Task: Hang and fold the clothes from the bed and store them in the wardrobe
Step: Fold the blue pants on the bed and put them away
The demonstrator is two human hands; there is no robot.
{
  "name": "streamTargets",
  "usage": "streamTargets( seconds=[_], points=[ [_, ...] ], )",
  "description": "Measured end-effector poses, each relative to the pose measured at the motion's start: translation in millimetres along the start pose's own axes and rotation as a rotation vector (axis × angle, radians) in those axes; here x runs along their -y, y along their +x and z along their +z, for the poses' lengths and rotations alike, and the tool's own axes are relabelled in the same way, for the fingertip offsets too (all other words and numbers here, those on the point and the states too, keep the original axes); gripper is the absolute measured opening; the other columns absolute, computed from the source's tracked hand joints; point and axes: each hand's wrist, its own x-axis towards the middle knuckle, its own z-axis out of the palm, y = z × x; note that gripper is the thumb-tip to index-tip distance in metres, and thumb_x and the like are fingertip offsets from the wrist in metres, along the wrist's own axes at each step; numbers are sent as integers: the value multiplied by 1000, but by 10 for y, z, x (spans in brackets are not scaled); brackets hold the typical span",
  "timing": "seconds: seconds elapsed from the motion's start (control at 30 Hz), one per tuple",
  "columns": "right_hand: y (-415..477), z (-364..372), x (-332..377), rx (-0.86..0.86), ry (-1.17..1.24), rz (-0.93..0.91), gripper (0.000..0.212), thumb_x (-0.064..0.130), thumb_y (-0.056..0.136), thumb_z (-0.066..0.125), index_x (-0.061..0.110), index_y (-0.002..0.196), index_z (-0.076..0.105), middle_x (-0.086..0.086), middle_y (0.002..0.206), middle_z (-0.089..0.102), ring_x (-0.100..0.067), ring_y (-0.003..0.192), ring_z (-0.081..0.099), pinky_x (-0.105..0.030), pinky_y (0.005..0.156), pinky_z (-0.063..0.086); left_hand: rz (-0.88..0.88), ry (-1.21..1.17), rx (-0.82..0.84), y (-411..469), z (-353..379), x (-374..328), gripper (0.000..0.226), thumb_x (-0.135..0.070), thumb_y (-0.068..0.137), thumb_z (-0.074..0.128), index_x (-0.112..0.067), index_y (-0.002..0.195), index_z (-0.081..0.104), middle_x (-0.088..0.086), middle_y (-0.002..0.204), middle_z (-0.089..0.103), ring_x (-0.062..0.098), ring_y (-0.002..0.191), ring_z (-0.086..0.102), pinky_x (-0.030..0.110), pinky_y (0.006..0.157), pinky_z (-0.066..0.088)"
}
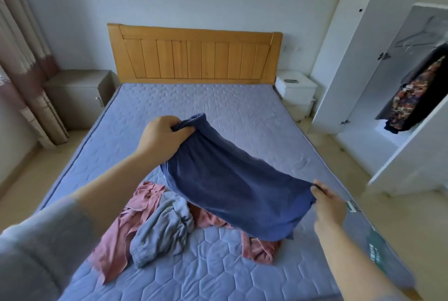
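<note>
My left hand [161, 134] grips one end of the blue shorts [232, 186], my right hand [326, 200] pinches the other, above the bed [218, 106].

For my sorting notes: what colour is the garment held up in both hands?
The garment is plain dark blue, best seen in the head view.

Bedroom stock, qty by kind
Bed [218, 111] x1; nightstands x2: grey nightstand [77, 92], white nightstand [295, 92]; wardrobe [349, 63] x1; navy garment [232, 186] x1; grey garment [162, 230] x1; pink pcs x2: left pink pc [116, 245], right pink pc [259, 249].
</note>
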Motion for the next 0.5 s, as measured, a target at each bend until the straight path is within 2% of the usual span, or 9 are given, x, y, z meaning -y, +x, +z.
streamTargets(
  seconds=[0.07,0.13,0.23,0.3,0.37,0.5],
  points=[
    [-230,-235,-19,-10,-13,-13,31,-6,85,60,1,114,69,-8,103,66,-23,94,60,-35,85,50,-5,-19,6,-320,-15,67,37,-34,87,64,3,80,63,20,78,66,34,75,61,44,65,49],
    [-422,-442,-71,-27,-30,-27,31,-7,84,62,2,113,70,-7,101,66,-21,91,60,-21,74,48,-36,-26,19,-646,-42,155,38,-34,87,65,2,77,62,18,74,65,32,70,59,37,58,43],
    [-595,-667,-194,-15,-68,-16,31,-6,84,63,2,113,70,-9,97,67,-20,83,60,-16,63,45,-99,-27,40,-1104,-28,317,41,-35,86,65,3,71,56,15,65,57,26,61,50,33,54,34],
    [-666,-726,-312,-19,-77,23,30,-5,85,63,4,112,70,-7,82,69,-11,61,62,-11,52,47,-147,-10,62,-1361,3,455,42,-36,86,65,1,70,56,13,63,56,26,61,49,33,55,34],
    [-718,-706,-423,-29,-50,77,30,-6,86,62,3,113,69,7,58,68,-1,43,60,-8,44,44,-186,6,88,-1564,43,614,42,-38,86,65,-2,68,56,11,61,55,25,60,50,34,55,34],
    [-720,-462,-655,14,-4,163,31,-10,87,59,-3,116,65,7,47,63,1,42,61,-8,46,47,-229,59,134,-1729,119,899,43,-38,87,64,-1,67,56,7,58,51,17,53,43,32,52,29]
  ],
)
